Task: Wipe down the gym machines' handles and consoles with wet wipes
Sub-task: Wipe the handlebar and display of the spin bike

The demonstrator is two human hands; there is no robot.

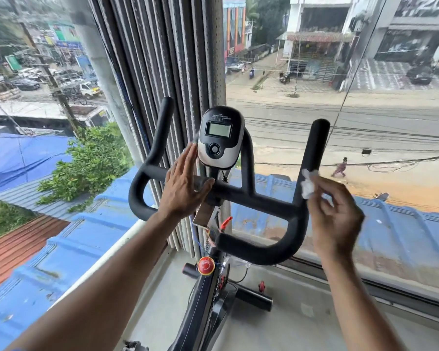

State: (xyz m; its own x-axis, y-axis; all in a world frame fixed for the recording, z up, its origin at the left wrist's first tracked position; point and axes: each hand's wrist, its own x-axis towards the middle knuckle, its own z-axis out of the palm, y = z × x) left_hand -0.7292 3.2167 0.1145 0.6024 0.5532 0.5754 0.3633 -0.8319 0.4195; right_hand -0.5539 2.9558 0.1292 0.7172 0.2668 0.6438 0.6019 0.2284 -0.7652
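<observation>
The right hand [332,211] pinches a crumpled wet wipe [308,183] against the handlebar's upright right grip [314,153], whose long axis runs upward from it, while the flat, unclenched left hand [185,183] steadies the console [219,138].

Both forearms come in bare, no sleeves, no watch or rings on the left hand [185,183] or right hand [332,211] flanking the console [219,138].
</observation>
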